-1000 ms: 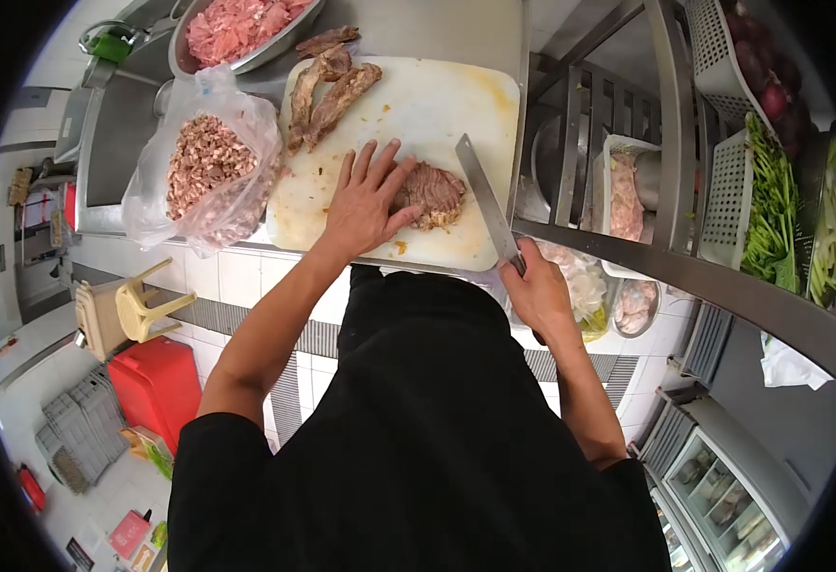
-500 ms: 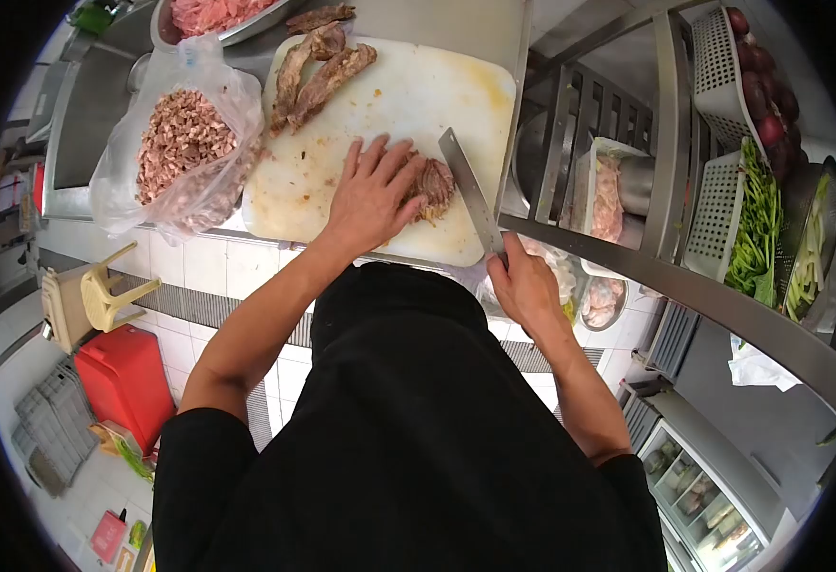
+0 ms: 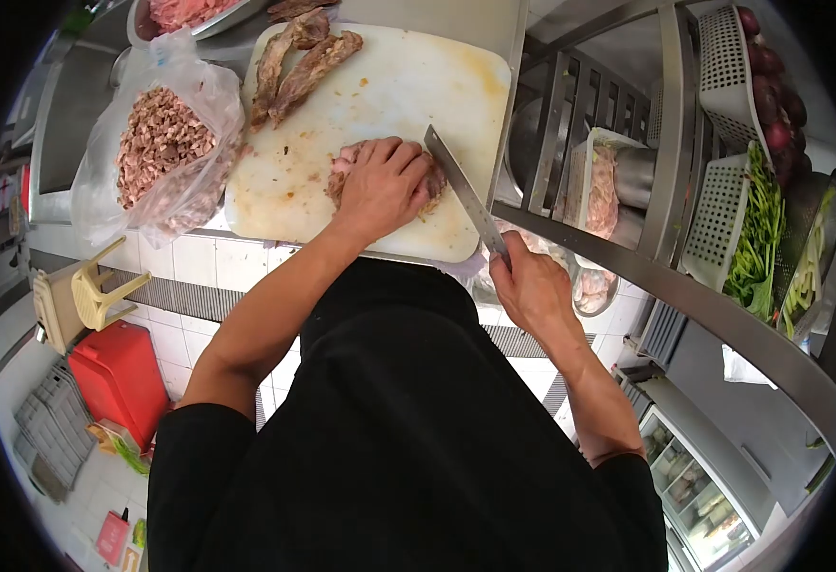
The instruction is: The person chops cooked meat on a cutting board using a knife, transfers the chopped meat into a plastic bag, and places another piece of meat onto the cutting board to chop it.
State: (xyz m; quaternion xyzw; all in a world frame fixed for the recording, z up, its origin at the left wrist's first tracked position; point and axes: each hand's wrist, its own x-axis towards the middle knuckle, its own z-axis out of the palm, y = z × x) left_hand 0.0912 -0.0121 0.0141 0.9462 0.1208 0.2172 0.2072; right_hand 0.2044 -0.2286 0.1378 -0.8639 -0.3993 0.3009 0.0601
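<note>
On the white cutting board (image 3: 399,86), my left hand (image 3: 385,186) lies over a piece of cooked meat (image 3: 345,164), fingers bent and pressed on it. Part of the meat shows beyond the fingertips and at the hand's left; the rest is hidden under the palm. My right hand (image 3: 534,286) grips the handle of a broad knife (image 3: 461,191). Its blade slants up and to the left, its edge close to the right side of the meat. Farther back on the board rest long strips of browned meat (image 3: 315,71).
A clear plastic bag (image 3: 223,105) of diced meat stands left of the board, below a metal bowl (image 3: 223,29) of pink meat. At right, a steel rack (image 3: 704,296) holds baskets of greens (image 3: 759,229) and red onions (image 3: 771,95). A red bin (image 3: 118,372) stands on the floor.
My left hand has curled from spread fingers to a grip over the meat, more of which now shows at its left. The knife stays right of the meat, in my right hand.
</note>
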